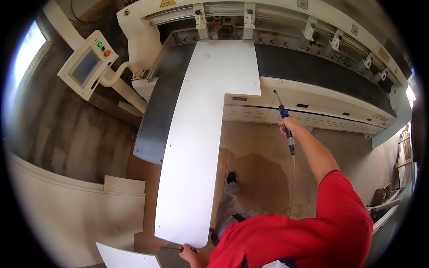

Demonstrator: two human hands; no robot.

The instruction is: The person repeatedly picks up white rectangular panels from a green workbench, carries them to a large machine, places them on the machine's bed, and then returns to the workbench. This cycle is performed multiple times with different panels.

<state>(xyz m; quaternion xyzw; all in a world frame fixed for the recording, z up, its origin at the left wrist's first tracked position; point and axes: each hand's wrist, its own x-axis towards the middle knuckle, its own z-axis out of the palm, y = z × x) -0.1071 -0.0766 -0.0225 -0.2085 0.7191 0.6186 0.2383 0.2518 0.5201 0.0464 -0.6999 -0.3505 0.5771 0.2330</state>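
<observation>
A long white L-shaped panel with small holes runs from under the machine's clamps down toward me. At its near end, my left hand is closed on the edge. A thin dark thing sticks out to the left by those fingers; I cannot make out its kind. My right hand is wrapped round a blue and black air blow gun. The gun's thin bent nozzle points up toward the machine's front, right of the panel's wide end. From its lower end hangs a pale hose.
A white machine with a black bed and a row of clamps spans the far side. Left of it stands a control screen with buttons. Pale boards are stacked at the near left, with another white panel beside them.
</observation>
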